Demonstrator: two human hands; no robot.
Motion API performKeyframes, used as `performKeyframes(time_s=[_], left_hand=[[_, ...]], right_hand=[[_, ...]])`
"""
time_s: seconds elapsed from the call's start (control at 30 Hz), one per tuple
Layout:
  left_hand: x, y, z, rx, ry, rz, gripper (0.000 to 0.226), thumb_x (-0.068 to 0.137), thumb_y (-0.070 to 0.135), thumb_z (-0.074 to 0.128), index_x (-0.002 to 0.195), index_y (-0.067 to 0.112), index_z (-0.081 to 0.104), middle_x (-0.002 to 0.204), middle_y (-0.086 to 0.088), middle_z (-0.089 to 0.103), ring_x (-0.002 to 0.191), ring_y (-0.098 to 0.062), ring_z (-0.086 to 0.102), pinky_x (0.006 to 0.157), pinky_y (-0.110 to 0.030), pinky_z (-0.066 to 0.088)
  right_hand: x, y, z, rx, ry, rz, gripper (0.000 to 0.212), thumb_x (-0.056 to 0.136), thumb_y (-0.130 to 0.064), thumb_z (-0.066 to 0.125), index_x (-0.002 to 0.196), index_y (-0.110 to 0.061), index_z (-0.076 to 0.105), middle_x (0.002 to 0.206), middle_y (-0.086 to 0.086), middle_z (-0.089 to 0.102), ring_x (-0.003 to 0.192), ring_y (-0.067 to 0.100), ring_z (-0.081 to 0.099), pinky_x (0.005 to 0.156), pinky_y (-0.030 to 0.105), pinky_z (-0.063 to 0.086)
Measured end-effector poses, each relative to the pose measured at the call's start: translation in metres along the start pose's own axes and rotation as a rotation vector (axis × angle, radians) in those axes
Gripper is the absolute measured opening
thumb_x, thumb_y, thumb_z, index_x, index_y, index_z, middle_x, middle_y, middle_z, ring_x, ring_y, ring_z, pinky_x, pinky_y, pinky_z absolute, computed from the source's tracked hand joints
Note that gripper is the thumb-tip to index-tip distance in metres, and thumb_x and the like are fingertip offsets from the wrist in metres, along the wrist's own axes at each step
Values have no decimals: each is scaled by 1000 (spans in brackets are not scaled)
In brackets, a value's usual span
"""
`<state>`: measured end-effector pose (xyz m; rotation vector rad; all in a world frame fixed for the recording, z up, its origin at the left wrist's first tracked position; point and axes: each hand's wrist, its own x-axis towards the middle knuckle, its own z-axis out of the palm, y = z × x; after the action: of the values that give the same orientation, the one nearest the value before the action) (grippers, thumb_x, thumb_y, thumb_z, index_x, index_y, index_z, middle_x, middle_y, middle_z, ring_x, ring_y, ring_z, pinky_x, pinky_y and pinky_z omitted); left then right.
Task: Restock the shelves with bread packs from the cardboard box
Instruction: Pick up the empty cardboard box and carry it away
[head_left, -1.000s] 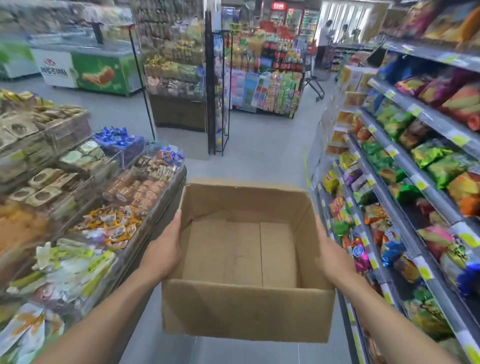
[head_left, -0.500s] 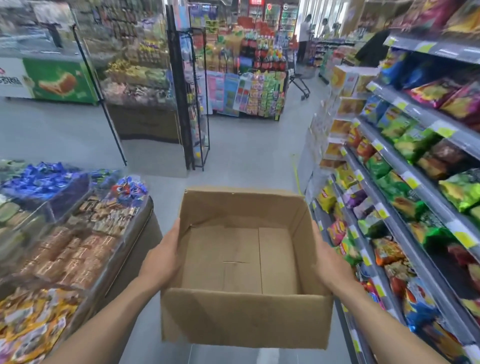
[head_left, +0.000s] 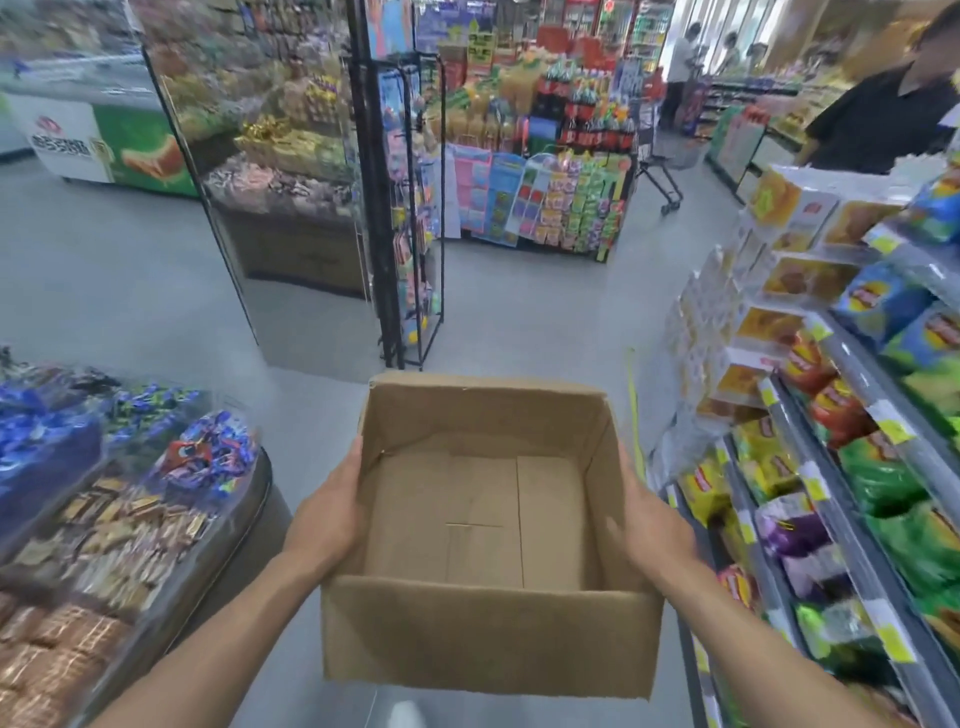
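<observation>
I carry an open brown cardboard box in front of me at waist height. Its inside is bare; no bread packs lie in it. My left hand presses flat against the box's left wall, and my right hand grips the right wall. Packaged bread and cake packs are stacked at the near end of the shelf unit on the right.
Snack-bag shelves line the right side. Clear candy bins stand on the left. A black wire rack and a drinks display stand ahead. A person in black stands at the far right; a grey floor aisle runs ahead.
I have walked forward along the aisle with the box. The candy bins have slid back on the left, the wire rack is nearer, and a person in black has come into view.
</observation>
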<state>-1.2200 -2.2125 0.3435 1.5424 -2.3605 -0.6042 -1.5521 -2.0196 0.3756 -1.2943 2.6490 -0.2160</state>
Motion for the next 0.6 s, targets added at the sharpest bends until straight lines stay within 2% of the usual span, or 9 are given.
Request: performKeyframes(time_s=[0.07,0.13,0.23,0.33,0.47,0.6], left_hand=[[50,-3,4,-41,2,-27,96,86,8,45,158,47,-6,142,-11,59,111,-40,64,85,-43,52],[101,-6,8,-51,6,-23,97,86,11,49,158,46,-5,140,-10,61,111,-38,64,81,-40,50],[179,-8,10,-34,12,-15,94,88,11,51,160,42,-2,139,-7,61,107,-35,65,75,-35,46],[255,-10,12,-50,-33,17,97,85,12,51,159,45,-3,149,-3,53,115,-37,63,83,-40,52],[346,7,13,-38,-79,66,96,88,11,52,158,45,-5,155,-3,47,122,-37,60,89,-42,52],[431,27,27,-21,-110,85,97,90,12,54,158,46,-6,159,0,43,123,-37,59,86,-42,50]], right_hand=[[56,-9,8,19,19,-31,102,94,-34,60,157,-35,-20,108,6,69,89,31,69,64,35,47],[112,-20,15,35,18,-43,104,92,-37,62,156,-38,-20,113,8,69,95,33,69,68,38,49],[182,-42,13,46,12,-9,104,92,-27,59,155,-41,-22,89,5,63,77,31,65,61,36,48],[241,-55,8,66,0,59,103,90,-17,54,154,-44,-22,72,0,50,58,24,53,50,31,38],[313,-64,-1,37,-11,124,99,90,-17,51,156,-41,-19,68,-3,48,55,19,48,48,32,33],[387,-67,-6,53,-17,169,98,90,-15,50,158,-38,-17,71,-2,51,55,15,45,46,32,30]])
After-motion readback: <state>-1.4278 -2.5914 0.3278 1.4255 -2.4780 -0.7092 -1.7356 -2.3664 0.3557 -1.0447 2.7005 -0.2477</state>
